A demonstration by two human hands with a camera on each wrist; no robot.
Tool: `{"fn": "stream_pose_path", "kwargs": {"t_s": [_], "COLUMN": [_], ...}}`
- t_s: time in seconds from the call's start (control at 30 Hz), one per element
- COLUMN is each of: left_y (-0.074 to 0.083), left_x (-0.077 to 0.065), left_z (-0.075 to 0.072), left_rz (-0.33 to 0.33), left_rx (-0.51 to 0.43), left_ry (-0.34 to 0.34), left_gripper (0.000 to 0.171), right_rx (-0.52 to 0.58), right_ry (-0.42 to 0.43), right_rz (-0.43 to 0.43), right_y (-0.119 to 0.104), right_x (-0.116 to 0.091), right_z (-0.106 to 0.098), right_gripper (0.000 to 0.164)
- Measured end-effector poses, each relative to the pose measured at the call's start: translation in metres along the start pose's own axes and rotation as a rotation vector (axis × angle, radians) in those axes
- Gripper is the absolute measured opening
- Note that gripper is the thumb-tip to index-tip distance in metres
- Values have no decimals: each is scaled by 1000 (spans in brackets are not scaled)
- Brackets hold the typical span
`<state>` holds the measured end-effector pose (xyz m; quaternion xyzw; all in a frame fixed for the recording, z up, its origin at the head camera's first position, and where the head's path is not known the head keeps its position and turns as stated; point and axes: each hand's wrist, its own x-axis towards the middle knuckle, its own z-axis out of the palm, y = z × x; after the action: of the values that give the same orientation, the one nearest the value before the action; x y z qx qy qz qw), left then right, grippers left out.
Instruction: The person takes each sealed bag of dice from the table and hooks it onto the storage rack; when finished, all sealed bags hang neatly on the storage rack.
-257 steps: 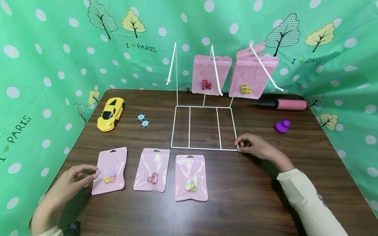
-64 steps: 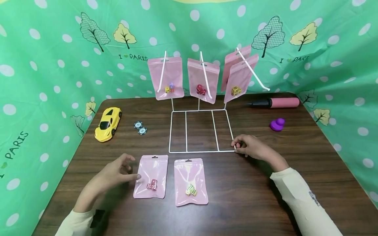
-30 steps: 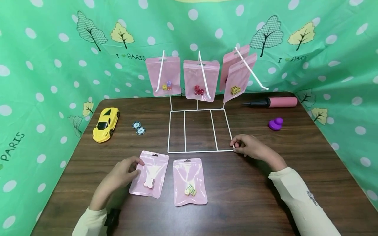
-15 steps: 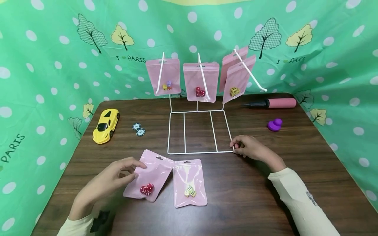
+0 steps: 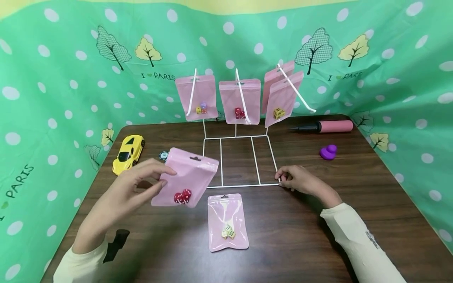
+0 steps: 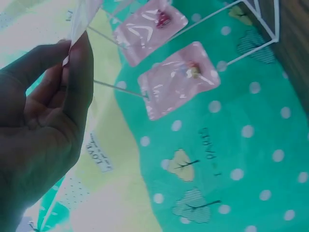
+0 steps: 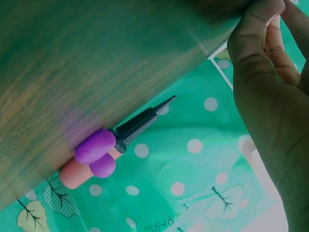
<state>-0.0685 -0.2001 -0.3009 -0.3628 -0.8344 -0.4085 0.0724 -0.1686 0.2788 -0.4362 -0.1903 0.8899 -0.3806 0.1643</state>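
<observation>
My left hand (image 5: 129, 194) pinches the left edge of a pink pouch (image 5: 187, 177) holding red dice, tilted and raised over the table. In the left wrist view that pouch (image 6: 86, 17) shows edge-on between thumb and fingers. My right hand (image 5: 301, 181) pinches the front right corner of the white wire rack (image 5: 240, 186). From the rack's three hooks hang more pink pouches: one with mixed dice (image 5: 196, 92) on the left, one with red dice (image 5: 240, 94) in the middle, and two on the right, the front one with yellow dice (image 5: 286, 98). Another pouch with pale dice (image 5: 228, 216) lies flat before the rack.
A yellow toy car (image 5: 129, 153) stands at the left, with a poker chip (image 5: 163, 155) partly behind the raised pouch. At the right lie a pink and black hand pump (image 5: 329, 126) and a purple duck-like toy (image 5: 328, 152). A green dotted cloth (image 5: 141, 106) hangs behind the table.
My left hand has taken hold of the red-dice pouch and lifted it off the table toward the rack. Earlier, the mixed-dice pouch went from the table to the left hook. My right hand stays at the corner.
</observation>
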Motion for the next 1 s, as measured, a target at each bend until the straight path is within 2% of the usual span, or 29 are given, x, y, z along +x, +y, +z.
{"fn": "stream_pose_path", "kwargs": {"t_s": [0.27,0.5,0.63,0.77,0.87,1.0], "left_y": [5,1,-2,-5,-9,-21], "left_x": [25,40,44,44,43,47], "left_z": [-6,-4,-2,-2,-1,2], "left_rz": [23,28,3,-43,-77,-119], "left_rx": [-9,-151,-234,-288,-295,-235], "left_ry": [96,201,274,300,303,303], "left_gripper": [47,44,42,41,40,37], "right_rx": [-21,-9,-17,-17,-16,-16], "right_ry": [9,2,3,0,0,7], "right_rz": [-26,-7,-12,-11,-9,-1], "right_y": [-1,-2,-2,-2,-2,-3], "right_x": [1,1,2,3,2,0], "right_z": [0,0,0,1,2,2], "right_gripper": [10,10,10,10,10,10]}}
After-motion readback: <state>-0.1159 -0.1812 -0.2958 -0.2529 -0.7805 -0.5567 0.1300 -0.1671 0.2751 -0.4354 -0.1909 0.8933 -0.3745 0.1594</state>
